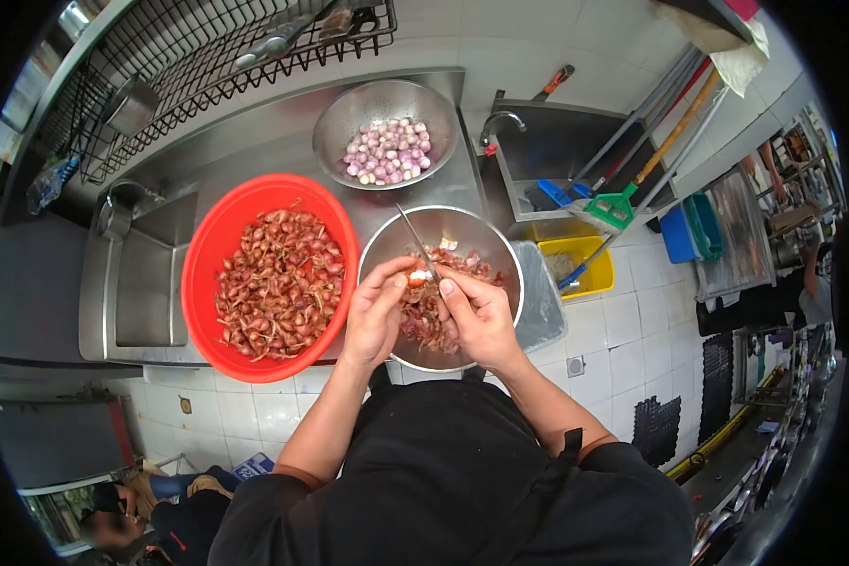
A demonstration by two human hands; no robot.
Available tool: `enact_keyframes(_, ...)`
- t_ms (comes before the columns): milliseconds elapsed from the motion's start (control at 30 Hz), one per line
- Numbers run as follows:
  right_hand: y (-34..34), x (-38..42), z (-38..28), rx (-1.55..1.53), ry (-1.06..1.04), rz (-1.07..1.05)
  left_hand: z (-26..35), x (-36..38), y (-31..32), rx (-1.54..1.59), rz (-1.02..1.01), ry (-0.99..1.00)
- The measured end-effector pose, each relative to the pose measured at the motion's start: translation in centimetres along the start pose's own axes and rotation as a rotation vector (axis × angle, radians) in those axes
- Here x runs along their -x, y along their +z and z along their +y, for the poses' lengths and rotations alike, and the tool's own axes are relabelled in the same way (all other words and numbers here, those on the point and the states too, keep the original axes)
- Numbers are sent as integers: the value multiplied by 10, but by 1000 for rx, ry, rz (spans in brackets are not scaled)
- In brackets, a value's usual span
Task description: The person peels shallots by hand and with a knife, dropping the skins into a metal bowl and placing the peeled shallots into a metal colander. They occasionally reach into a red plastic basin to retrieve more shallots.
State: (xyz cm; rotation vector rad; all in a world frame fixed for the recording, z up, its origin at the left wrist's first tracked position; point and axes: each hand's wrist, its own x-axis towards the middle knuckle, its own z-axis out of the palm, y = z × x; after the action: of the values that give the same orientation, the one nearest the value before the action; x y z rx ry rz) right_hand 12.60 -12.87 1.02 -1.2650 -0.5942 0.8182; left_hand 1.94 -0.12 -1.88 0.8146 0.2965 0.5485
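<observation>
Frame centre: the left hand (pixel 374 316) grasps a shallot (pixel 418 278), the right hand (pixel 481 316) a knife (pixel 411 227), above a bowl (pixel 486 236) of peel (pixel 423 325); a tub (pixel 204 283) stands at left.

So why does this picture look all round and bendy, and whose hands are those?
They belong to a person, not a robot. A camera worn on their head looks forward and down, and its picture bends at the edges. The left hand holds a small onion; the right hand holds a knife. Below is a metal bowl with onion skins. On the counter, a red tub holds unpeeled onions, and a strainer farther off holds peeled onions.
</observation>
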Motion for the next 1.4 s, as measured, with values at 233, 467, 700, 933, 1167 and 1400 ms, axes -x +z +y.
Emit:
enact_keyframes(233, 4, 0, 3, 105, -55, 43, 3, 1, 8, -408, 60, 69)
enact_keyframes(467, -12, -12, 19, 207, -100, 121, 1, -2, -11, -210, 61, 128)
enact_keyframes(700, -35, -17, 43, 533, -92, 173, 8, 0, -23, 108, 31, -2)
enact_keyframes(933, -23, 1, 15, 312, -58, 59, -3, 0, -21, -49, 198, 114)
enact_keyframes(1167, -1, 6, 14, 199, -93, -48, -9, 5, 2, -275, 222, 264)
enact_keyframes(1400, -9, 3, 4, 128, 61, -158, -4, 5, 11, -331, 257, 295)
